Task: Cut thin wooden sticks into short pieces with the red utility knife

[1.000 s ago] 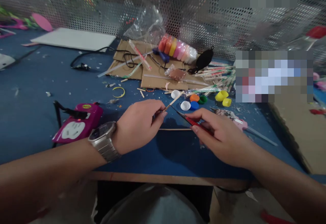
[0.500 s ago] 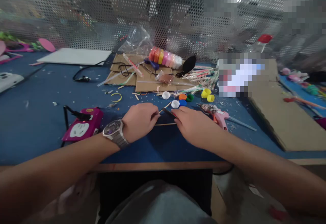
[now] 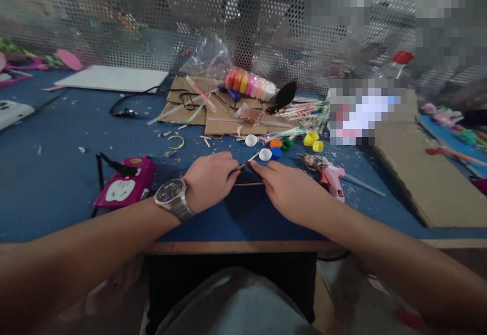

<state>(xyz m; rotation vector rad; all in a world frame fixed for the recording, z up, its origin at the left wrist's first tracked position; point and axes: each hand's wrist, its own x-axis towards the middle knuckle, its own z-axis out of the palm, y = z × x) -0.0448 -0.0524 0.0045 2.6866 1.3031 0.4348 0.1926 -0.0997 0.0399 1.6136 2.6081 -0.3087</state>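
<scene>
My left hand [image 3: 210, 180], with a watch [image 3: 170, 193] on its wrist, is closed in a pinch on a thin wooden stick [image 3: 254, 157]. The stick slants up and to the right past the fingertips. My right hand [image 3: 291, 188] is closed around a dark, flat tool [image 3: 254, 170], mostly hidden by the fingers; its exact kind does not show. Its index finger reaches forward along the tool, close to the stick. A second thin stick [image 3: 248, 184] lies lower, between the two hands. Just beyond the fingers are white bottle caps [image 3: 265, 154] and a blue cap [image 3: 276, 153].
A pink glue gun [image 3: 333, 180] lies right of my right hand. The magenta power box [image 3: 127, 182] with a black plug stands left of the watch. Cardboard sheets [image 3: 228, 122], wrapped straws [image 3: 304, 111] and colourful clay tubs [image 3: 250, 84] lie behind. More cardboard [image 3: 429, 177] is at right.
My right index finger has stretched forward over the dark tool, covering more of it. Both hands stay in nearly the same place, and the view has shifted slightly.
</scene>
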